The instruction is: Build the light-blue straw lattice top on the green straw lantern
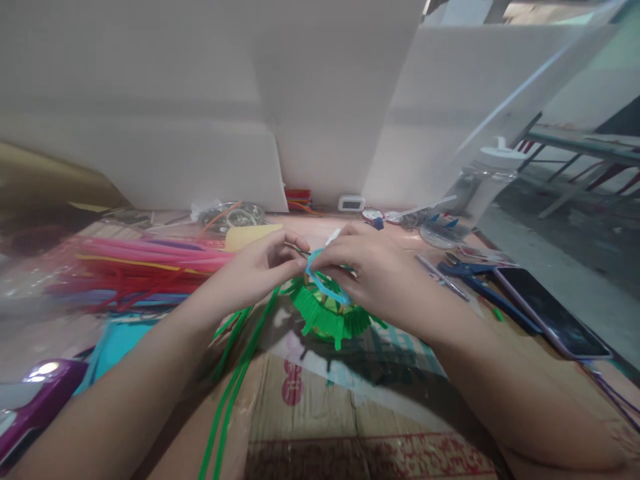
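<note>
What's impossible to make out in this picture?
Head view throughout:
How the right hand grips the blue strip: covered by its fingers.
Green fringed piece: partly behind the right hand.
Green strands: cut off by the bottom edge.
White device: any display reading too small.

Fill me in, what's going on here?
A person has both hands close together over a green fringed piece. The right hand holds a light blue strip, with the left hand's fingertips right beside it; whether they grip it too is hard to tell. Below lies printed cardboard. Pink and red strips lie off to the left; blue-handled pliers and a phone lie to the right.
</note>
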